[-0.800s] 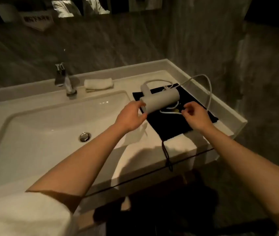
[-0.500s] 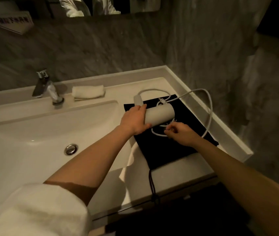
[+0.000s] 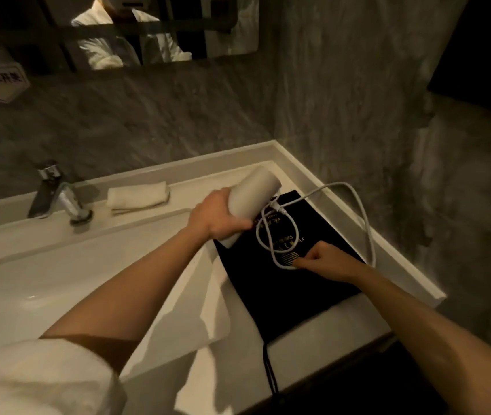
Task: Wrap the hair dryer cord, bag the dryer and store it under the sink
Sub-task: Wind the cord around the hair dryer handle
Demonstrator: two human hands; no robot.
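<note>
My left hand (image 3: 217, 217) grips the white hair dryer (image 3: 254, 191) and holds it tilted above the counter, barrel pointing up and away. Its white cord (image 3: 363, 223) makes a small loop below the dryer and a wide loop out toward the right wall. My right hand (image 3: 325, 259) pinches the cord at the bottom of the small loop. Under both lies a flat black drawstring bag (image 3: 283, 286) with gold print, its string (image 3: 269, 369) hanging over the counter's front edge.
A white basin (image 3: 58, 283) fills the left of the counter, with a chrome tap (image 3: 61, 199) behind it and a folded white towel (image 3: 138, 197) beside the tap. A raised rim (image 3: 387, 244) and grey stone walls close off the right and back. A mirror hangs above.
My left hand has lifted the dryer off the bag and tipped its barrel upward. My right hand has drawn the cord down toward me, forming a small loop.
</note>
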